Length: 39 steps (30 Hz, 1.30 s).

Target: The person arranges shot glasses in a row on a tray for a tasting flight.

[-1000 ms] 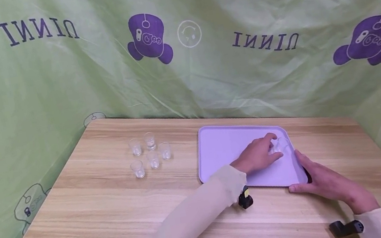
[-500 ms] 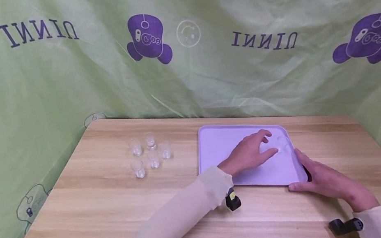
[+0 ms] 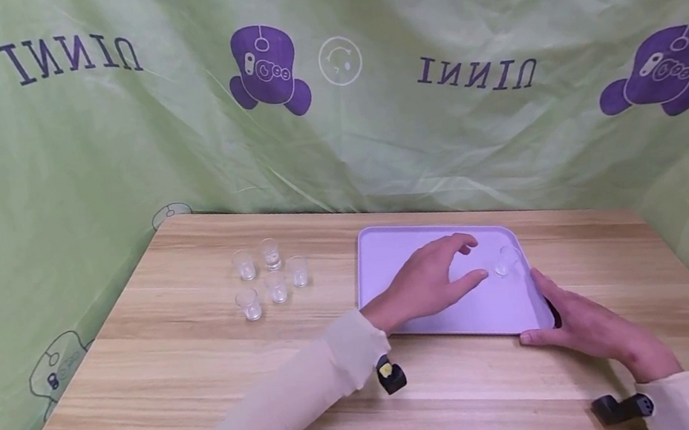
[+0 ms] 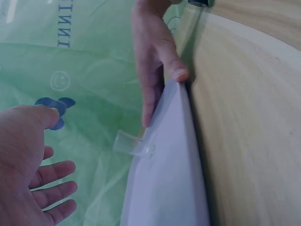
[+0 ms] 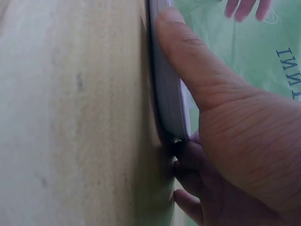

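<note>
Fingers of our left hand have drawn back to the left, away from the glass that they were at a second ago; they now hold nothing, thumb and fingers spread wide in a loose curve; we judge from this that the glass has been let go and that the left hand is free.

Our right hand has stayed at the tray, its thumb on the near edge and its other fingers round the right side, so that it holds the corner; we take this as steadying it.

Just beyond the left thumb, apart from it, the glass stands on the tray, near the right rim; it is so clear that we cannot tell whether a second one stands just behind it.

Farther out, left of the tray, five other glasses stand upright in a loose group on the wooden desk; they have not moved.

At each wrist sits a small black device, by a pale sleeve; behind the desk hangs green cloth with purple figures and lettering.
</note>
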Available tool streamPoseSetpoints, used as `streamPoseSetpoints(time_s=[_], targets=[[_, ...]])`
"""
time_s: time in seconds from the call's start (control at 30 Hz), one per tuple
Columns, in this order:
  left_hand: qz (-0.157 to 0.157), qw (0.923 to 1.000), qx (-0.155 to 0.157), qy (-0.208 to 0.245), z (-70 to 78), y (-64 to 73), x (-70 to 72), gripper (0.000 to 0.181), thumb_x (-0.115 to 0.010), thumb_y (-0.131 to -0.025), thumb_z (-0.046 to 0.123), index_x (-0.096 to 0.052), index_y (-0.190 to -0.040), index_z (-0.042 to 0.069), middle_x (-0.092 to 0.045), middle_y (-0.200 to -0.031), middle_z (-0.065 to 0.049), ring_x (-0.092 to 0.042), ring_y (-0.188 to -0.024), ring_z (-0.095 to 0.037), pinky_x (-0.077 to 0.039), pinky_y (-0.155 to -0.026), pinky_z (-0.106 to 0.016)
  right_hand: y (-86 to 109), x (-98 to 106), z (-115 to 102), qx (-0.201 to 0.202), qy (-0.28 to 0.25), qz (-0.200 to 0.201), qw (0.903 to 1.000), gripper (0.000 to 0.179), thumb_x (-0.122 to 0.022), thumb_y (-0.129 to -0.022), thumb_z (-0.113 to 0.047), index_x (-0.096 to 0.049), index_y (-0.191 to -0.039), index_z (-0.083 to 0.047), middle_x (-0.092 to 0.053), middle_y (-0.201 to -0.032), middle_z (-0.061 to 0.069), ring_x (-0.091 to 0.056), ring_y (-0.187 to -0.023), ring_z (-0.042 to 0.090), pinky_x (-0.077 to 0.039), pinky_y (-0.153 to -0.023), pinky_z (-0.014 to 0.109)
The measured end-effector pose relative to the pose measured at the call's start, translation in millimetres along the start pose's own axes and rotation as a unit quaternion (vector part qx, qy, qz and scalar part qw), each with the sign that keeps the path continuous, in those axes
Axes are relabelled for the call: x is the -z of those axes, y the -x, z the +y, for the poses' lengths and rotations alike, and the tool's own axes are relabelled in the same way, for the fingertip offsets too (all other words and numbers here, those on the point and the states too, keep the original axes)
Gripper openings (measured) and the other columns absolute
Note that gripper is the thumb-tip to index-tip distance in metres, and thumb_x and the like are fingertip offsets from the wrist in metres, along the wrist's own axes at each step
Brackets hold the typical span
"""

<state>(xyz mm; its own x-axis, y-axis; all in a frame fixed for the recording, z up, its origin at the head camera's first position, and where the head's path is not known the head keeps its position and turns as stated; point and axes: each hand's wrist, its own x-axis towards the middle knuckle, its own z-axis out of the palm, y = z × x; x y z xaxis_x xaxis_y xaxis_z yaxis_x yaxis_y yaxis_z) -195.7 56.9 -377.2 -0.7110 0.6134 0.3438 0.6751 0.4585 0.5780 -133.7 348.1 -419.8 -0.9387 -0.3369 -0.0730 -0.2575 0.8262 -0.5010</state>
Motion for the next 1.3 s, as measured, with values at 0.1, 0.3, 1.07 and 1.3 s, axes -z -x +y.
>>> streamPoseSetpoints(time_s=[0.1,0.3,1.07,1.3], targets=[[0.007,1.0,-0.002,-0.006,-2.0,11.0,15.2,0.046,-0.065,-0.102,0.04,-0.058,-0.139,0.014,-0.065,-0.127,0.002,-0.059,-0.118,-0.01,-0.044,-0.1,-0.022,-0.6,-0.1,-0.5,-0.003,0.002,-0.001,1.0,0.124,-0.082,-0.085,-0.05,-0.003,-0.16,0.009,-0.021,-0.158,0.041,-0.03,-0.142,0.057,-0.031,-0.107,0.07],[0.021,0.9995,-0.015,-0.02,-8.9,36.8,41.6,0.045,-0.067,-0.101,0.036,-0.06,-0.137,0.009,-0.065,-0.128,-0.002,-0.058,-0.122,-0.014,-0.041,-0.106,-0.025,0.0,1.5,-1.2,0.003,0.008,0.002,1.0,0.124,-0.083,-0.085,-0.048,-0.004,-0.159,0.01,-0.022,-0.155,0.044,-0.031,-0.14,0.059,-0.031,-0.106,0.07],[0.116,0.9679,-0.063,-0.214,-29.0,114.9,114.6,0.036,-0.075,-0.093,0.026,-0.068,-0.123,0.008,-0.069,-0.12,-0.007,-0.065,-0.112,-0.026,-0.053,-0.094,-0.046,-2.5,-0.8,-0.9,0.009,0.003,0.004,0.9999,0.122,-0.082,-0.086,-0.047,-0.002,-0.161,0.007,-0.02,-0.157,0.042,-0.028,-0.141,0.058,-0.025,-0.115,0.059],[0.124,0.9598,-0.038,-0.249,-45.0,140.3,134.7,0.042,-0.077,-0.091,0.026,-0.067,-0.126,0.005,-0.068,-0.121,-0.011,-0.065,-0.112,-0.03,-0.054,-0.091,-0.05,-1.4,-0.7,-1.2,0.002,-0.001,-0.002,1.0,0.124,-0.083,-0.085,-0.047,0.0,-0.161,0.007,-0.018,-0.157,0.044,-0.028,-0.14,0.06,-0.03,-0.107,0.071]])
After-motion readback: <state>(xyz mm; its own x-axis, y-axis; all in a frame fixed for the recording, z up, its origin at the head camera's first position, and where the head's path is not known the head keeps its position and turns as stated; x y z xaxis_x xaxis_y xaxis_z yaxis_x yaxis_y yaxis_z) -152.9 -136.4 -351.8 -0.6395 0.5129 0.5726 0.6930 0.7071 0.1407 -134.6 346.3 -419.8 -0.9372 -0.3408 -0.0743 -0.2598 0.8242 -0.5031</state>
